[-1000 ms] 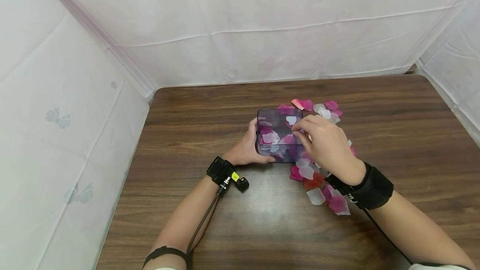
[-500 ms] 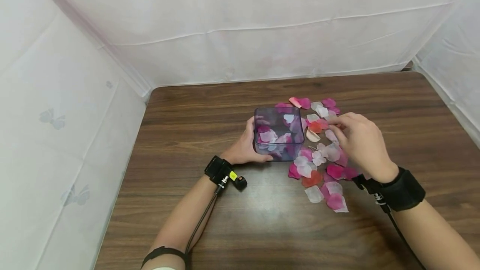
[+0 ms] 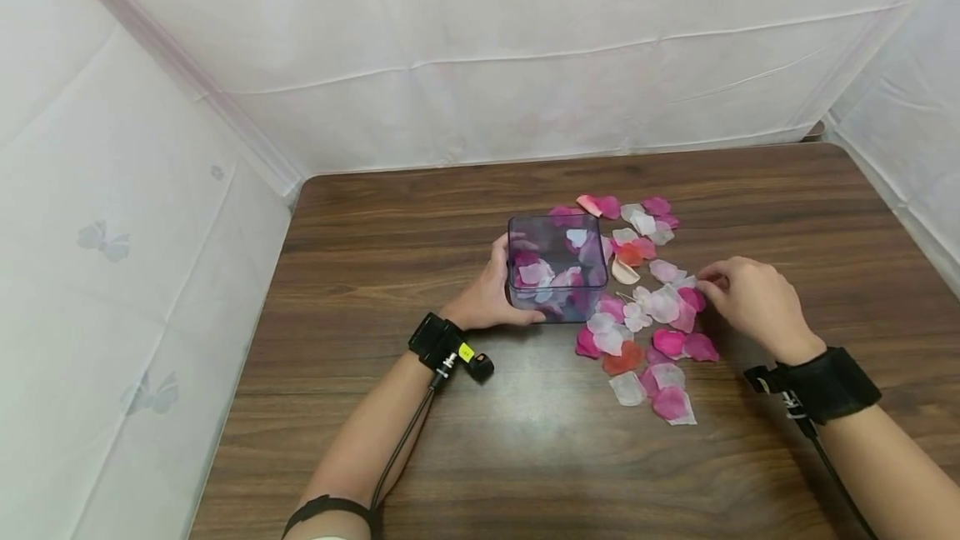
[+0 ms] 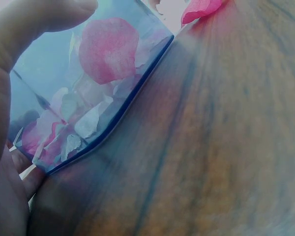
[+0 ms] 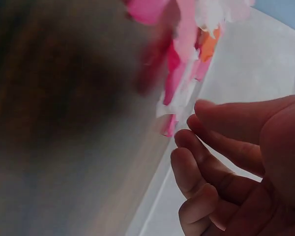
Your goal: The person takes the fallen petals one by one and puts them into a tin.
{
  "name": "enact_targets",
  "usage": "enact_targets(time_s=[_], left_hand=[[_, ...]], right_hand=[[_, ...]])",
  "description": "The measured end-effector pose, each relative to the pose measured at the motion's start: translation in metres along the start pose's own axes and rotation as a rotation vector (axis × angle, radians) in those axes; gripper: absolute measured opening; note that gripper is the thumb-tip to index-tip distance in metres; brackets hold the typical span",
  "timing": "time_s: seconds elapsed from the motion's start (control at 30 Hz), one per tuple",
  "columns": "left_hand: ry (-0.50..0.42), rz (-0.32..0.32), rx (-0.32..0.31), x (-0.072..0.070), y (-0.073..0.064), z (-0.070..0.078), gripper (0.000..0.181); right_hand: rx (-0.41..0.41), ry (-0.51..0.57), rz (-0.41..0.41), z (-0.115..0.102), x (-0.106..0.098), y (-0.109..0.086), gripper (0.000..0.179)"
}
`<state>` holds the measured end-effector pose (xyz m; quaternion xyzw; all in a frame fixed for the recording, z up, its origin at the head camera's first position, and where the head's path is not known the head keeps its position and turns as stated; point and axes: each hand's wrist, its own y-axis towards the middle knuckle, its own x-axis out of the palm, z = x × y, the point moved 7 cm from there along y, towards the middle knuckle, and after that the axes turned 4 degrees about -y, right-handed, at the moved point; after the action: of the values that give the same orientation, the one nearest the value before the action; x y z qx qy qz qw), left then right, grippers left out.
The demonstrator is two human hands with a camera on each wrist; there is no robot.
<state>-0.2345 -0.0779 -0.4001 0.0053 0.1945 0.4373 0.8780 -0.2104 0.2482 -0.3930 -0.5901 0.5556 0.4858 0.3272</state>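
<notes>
A: Left hand (image 3: pixel 491 294) first.

B: Gripping the box (image 3: pixel 558 287) at its left side, thumb lying across the near face. Box stands on the table (image 3: pixel 510 448), just left of the loose petals (image 3: pixel 664 304).

A: Contents?

B: Pink and white petals, seen through the tinted plastic; a round pink petal (image 4: pixel 108 51) shows largest in the left wrist view. Many more lie outside, so I judge the work only partly done.

A: Right hand (image 3: pixel 761 302)?

B: At the right edge of the scatter, beside a deep pink petal (image 3: pixel 692 299). Fingers loosely bent, tips of thumb and forefinger nearly together, nothing visible between them (contact with a petal: cannot tell, the right wrist view is partly blurred).

A: Step in hand, then?

B: My reading: picking out a petal while the other hand steadies the box.

A: And the next move calls for?

B: Probably a light pinch at a free edge. The petals overlap there and look thin, so two could come up together. After that, I would expect a carry leftward to the box, with the left grip firm enough that it does not slide.
</notes>
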Motion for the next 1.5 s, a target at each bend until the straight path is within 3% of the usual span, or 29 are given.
enact_targets(time_s=[0.2, 0.5, 1.03, 1.3, 1.5], left_hand=[[0.003, 0.004, 0.028, -0.002, 0.001, 0.004, 0.116], [-0.008, 0.001, 0.027, -0.002, 0.002, 0.004, 0.116], [-0.025, 0.011, 0.021, -0.002, 0.003, 0.000, 0.115], [-0.024, 0.003, 0.006, 0.000, 0.002, -0.002, 0.118], [-0.019, 0.004, -0.022, 0.001, 0.000, -0.002, 0.117]], right_hand=[[0.010, 0.014, -0.064, 0.002, 0.010, -0.007, 0.018], [0.008, -0.011, -0.109, 0.001, 0.015, -0.006, 0.008], [0.045, -0.022, -0.103, 0.004, 0.014, -0.006, 0.009], [-0.001, -0.062, 0.030, -0.003, -0.009, -0.008, 0.009], [-0.051, -0.078, 0.172, -0.025, -0.028, -0.006, 0.007]])
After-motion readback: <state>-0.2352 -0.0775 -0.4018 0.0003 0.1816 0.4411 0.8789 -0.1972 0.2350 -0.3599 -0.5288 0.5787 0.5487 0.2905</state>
